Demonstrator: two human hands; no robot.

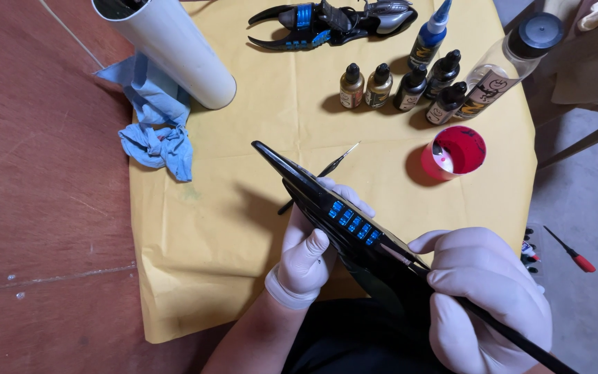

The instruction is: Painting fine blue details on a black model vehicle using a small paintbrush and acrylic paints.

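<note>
A row of blue squares already shows on the black blade part [327, 208] gripped by the left hand [306, 260], while the right hand [482, 291] holds a thin brush [513, 336] to it, the rest unpainted.

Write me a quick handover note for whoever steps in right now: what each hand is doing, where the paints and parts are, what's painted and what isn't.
Left hand, gloved, grips the black pointed model part from below, tip aimed up-left.
Right hand, gloved, holds a long black brush with its tip on the part, just right of the blue squares.
A second thin brush lies on the yellow paper behind the part.
Small paint bottles stand top right; the red cup is below them.
Another black and blue piece lies at the top edge.
Blue cloth and white tube sit left.
Done: a row of blue squares. The rest of the held part looks black.
</note>
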